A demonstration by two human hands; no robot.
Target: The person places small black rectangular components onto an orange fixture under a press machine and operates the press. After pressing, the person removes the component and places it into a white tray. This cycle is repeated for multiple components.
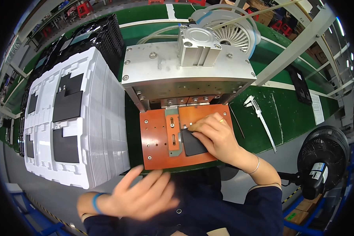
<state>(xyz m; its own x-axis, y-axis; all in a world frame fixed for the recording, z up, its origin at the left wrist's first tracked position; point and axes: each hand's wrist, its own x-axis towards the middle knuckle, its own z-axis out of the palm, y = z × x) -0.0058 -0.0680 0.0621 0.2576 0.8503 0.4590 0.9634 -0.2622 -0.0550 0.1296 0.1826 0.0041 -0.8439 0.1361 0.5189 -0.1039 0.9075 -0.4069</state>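
On orange plate [155, 136] | black sheet [193, 145], upper edge pinched by right fingers [204, 128] | left fingers [148, 190] apart

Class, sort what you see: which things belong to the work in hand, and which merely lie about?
In use: black sheet touched by the right hand; orange plate beneath; metal press; likely white trays.

Apparently lying about: caliper; black fan; red stools.

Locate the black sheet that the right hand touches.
In the head view, the black sheet lies on the orange base plate, partly under the right hand, right of the slotted orange block.
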